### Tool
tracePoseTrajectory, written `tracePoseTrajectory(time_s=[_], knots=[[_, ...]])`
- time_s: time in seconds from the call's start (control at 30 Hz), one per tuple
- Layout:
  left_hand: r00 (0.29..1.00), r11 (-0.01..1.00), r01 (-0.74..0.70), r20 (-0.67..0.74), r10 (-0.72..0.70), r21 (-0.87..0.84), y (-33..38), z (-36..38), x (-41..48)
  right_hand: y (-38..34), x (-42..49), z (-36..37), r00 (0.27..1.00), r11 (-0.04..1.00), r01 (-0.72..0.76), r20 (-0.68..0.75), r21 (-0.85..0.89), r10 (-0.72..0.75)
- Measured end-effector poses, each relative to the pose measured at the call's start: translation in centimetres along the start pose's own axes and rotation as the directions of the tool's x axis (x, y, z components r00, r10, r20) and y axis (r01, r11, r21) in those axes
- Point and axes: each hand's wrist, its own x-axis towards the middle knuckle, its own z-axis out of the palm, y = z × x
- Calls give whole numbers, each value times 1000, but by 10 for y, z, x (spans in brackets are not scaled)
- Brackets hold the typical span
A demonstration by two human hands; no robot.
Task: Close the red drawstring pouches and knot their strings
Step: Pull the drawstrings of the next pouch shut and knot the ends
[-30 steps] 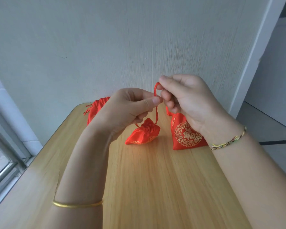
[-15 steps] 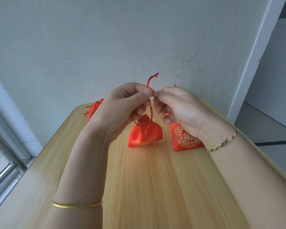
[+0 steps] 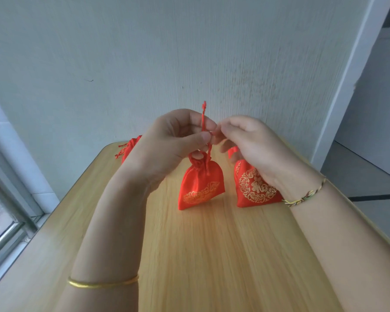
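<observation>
I see left hand pinching the string above the cinched middle pouch, thumb against forefinger. Alongside, right hand pinches it too, fingertips slightly blurred.

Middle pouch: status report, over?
Left hand and right hand both pinch the drawstring. Middle pouch cinched shut; knot state unclear. Nothing blocking; right pouch apart.
</observation>
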Motion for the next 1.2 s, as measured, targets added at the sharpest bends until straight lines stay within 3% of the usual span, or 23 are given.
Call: tracePoseTrajectory(time_s=[0.13,0.27,0.53,0.67,0.87,0.93,1.07,1.13,1.2], knots=[[985,954,-166,1,171,249,1,5,1,5,0,12,991,954,-57,134,295,18],[947,843,-248,-64,315,477,-2,8,3,8,0,13,977,925,-115,207,362,40],[896,807,-275,-165,413,523,-5,7,3,10,2,12,924,841,-245,378,482,52],[908,870,-228,-227,351,437,-8,4,5,11,4,9,954,849,-232,284,475,101],[945,974,-86,-291,147,212,-15,0,6,13,8,2,980,848,-190,43,495,195],[936,983,-1,-347,65,183,-18,-1,6,14,10,0,971,765,-212,43,608,235],[899,972,143,-434,-50,185,-26,-2,8,15,9,-1,964,450,-241,159,860,212],[880,973,197,-459,-120,122,-27,-2,9,16,9,1,956,414,-254,163,874,242],[850,971,237,-491,-190,34,-26,-3,11,18,11,3,941,444,-263,128,857,312]])
